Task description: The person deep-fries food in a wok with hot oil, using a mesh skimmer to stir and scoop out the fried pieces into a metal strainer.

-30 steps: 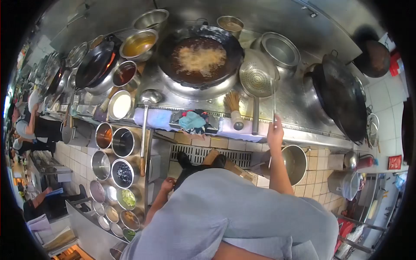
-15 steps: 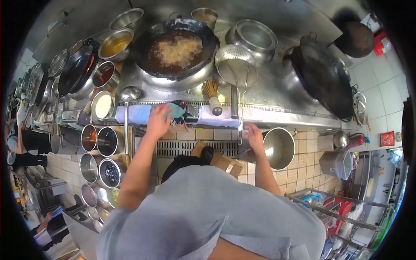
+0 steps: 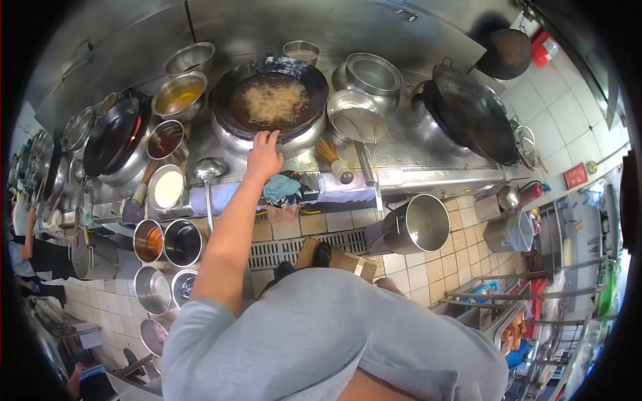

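My left hand (image 3: pixel 265 157) reaches out over the stove edge, fingers apart and pointing at the near rim of a large black wok (image 3: pixel 224 100). Whether the fingertips touch the rim I cannot tell. Pale food (image 3: pixel 274 101) bubbles in dark oil inside that wok. A teal cloth (image 3: pixel 282 188) lies on the front ledge just below the hand. To the right are a bamboo brush (image 3: pixel 328 152), a perforated strainer (image 3: pixel 353 100) and a mesh skimmer (image 3: pixel 361 125). A steel ladle (image 3: pixel 210 168) rests at the left. My right hand is mostly hidden near my knee.
Bowls of yellow liquid (image 3: pixel 179 98), red sauce (image 3: pixel 166 137) and white liquid (image 3: pixel 166 187) stand left. Another wok (image 3: pixel 471 110) is at the right. A steel pot (image 3: pixel 428 222) stands below the ledge. Other people (image 3: pixel 23 244) are at far left.
My left hand has moved from the teal cloth forward to the wok's near rim. My right hand has dropped back from beside the skimmer handle. The whole view has shifted and tilted.
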Action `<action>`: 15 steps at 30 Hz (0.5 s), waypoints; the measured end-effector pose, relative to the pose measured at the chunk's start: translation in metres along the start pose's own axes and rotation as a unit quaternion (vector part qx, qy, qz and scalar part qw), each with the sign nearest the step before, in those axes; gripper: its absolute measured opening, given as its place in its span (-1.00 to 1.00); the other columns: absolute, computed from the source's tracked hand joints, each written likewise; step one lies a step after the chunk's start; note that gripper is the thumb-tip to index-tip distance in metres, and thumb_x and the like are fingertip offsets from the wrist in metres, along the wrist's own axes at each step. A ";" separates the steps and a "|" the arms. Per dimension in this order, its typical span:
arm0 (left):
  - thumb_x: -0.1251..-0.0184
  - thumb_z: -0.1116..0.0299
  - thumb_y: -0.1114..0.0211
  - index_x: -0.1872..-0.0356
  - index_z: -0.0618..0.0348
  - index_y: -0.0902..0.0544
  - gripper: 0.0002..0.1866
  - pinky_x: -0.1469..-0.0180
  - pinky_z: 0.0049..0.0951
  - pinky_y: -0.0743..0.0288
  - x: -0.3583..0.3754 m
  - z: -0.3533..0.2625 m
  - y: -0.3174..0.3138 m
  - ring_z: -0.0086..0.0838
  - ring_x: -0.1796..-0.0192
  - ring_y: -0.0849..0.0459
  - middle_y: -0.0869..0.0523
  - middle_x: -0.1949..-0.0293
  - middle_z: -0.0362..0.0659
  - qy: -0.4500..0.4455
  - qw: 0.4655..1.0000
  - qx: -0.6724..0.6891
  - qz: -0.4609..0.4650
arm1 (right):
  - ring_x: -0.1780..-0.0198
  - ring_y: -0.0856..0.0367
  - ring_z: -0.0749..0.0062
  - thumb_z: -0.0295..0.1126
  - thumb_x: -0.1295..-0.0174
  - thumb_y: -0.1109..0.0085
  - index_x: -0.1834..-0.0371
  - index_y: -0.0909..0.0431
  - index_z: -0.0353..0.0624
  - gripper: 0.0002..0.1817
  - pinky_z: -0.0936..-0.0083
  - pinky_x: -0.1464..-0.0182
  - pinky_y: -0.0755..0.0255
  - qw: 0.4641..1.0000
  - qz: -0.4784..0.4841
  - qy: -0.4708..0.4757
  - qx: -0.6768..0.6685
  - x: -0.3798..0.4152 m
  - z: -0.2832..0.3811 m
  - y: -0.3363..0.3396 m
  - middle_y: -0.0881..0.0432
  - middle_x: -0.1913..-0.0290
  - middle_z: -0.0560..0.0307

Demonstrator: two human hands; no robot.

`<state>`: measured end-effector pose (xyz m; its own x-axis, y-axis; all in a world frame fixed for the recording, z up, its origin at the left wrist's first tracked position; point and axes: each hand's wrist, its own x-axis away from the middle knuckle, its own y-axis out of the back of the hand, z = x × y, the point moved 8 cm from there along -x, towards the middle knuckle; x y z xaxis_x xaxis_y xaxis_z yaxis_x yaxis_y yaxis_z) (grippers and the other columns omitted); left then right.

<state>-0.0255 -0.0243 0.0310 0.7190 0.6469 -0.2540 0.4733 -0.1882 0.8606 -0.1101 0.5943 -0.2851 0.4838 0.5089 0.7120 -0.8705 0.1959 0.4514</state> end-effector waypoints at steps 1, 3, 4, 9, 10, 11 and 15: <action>-0.12 0.33 -0.32 -0.38 -0.06 -0.31 -0.28 -0.27 0.04 -0.39 0.001 0.002 -0.001 -0.17 -0.47 -0.15 -0.28 -0.36 -0.07 -0.005 1.000 0.005 -0.003 | 0.38 -0.64 0.31 -0.27 -0.41 0.02 -0.14 -0.45 -0.12 -0.69 0.34 0.37 -0.53 0.999 0.016 -0.010 -0.026 0.004 -0.001 -0.023 -0.65 0.27 0.12; -0.11 0.34 -0.32 -0.40 -0.09 -0.28 -0.25 -0.26 0.04 -0.40 0.001 0.005 -0.003 -0.18 -0.48 -0.14 -0.26 -0.38 -0.07 -0.015 1.000 0.013 -0.006 | 0.38 -0.64 0.32 -0.26 -0.41 0.03 -0.13 -0.45 -0.11 -0.69 0.35 0.38 -0.53 0.998 0.025 -0.018 -0.063 0.014 0.004 -0.052 -0.64 0.27 0.12; -0.11 0.34 -0.32 -0.42 -0.10 -0.27 -0.23 -0.25 0.03 -0.41 0.003 0.003 -0.003 -0.16 -0.47 -0.16 -0.24 -0.40 -0.07 -0.026 0.999 0.011 -0.022 | 0.38 -0.64 0.32 -0.25 -0.41 0.03 -0.13 -0.45 -0.11 -0.69 0.36 0.38 -0.52 0.997 0.022 -0.016 -0.074 0.017 0.008 -0.061 -0.64 0.27 0.12; -0.13 0.29 -0.34 -0.46 -0.15 -0.22 -0.19 -0.29 -0.06 -0.40 0.047 0.011 -0.010 0.08 -0.41 -0.28 -0.02 -0.50 0.12 0.006 0.998 0.055 0.007 | 0.37 -0.63 0.33 -0.21 -0.42 0.03 -0.12 -0.46 -0.09 -0.69 0.38 0.39 -0.50 0.996 0.017 0.008 -0.087 0.010 0.017 -0.075 -0.61 0.27 0.10; -0.12 0.26 -0.35 -0.46 -0.16 -0.22 -0.18 -0.34 -0.01 -0.32 0.071 0.017 -0.027 0.10 -0.43 -0.22 0.00 -0.50 0.15 0.012 0.998 0.064 0.005 | 0.37 -0.63 0.34 -0.20 -0.42 0.04 -0.11 -0.46 -0.09 -0.68 0.38 0.39 -0.50 0.996 0.017 0.017 -0.085 0.005 0.021 -0.073 -0.61 0.27 0.10; -0.11 0.23 -0.37 -0.45 -0.16 -0.23 -0.18 -0.38 0.04 -0.24 0.098 0.022 -0.037 0.12 -0.46 -0.16 0.01 -0.50 0.18 0.015 0.997 0.075 0.003 | 0.37 -0.63 0.34 -0.19 -0.42 0.04 -0.11 -0.46 -0.09 -0.68 0.39 0.39 -0.50 0.996 0.015 0.029 -0.083 -0.002 0.025 -0.070 -0.61 0.26 0.10; -0.07 0.19 -0.39 -0.44 -0.16 -0.24 -0.16 -0.42 0.25 -0.04 0.228 0.041 -0.059 0.12 -0.51 0.00 0.02 -0.50 0.14 0.078 0.990 0.042 0.108 | 0.36 -0.63 0.34 -0.16 -0.42 0.04 -0.12 -0.46 -0.06 -0.67 0.38 0.37 -0.49 0.996 0.020 -0.019 -0.083 -0.010 0.043 -0.060 -0.60 0.24 0.09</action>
<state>0.1309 0.1040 -0.0959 0.7237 0.6901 0.0094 0.3619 -0.3910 0.8463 -0.0587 0.5416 -0.2959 0.4482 0.4884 0.7487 -0.8909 0.3133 0.3289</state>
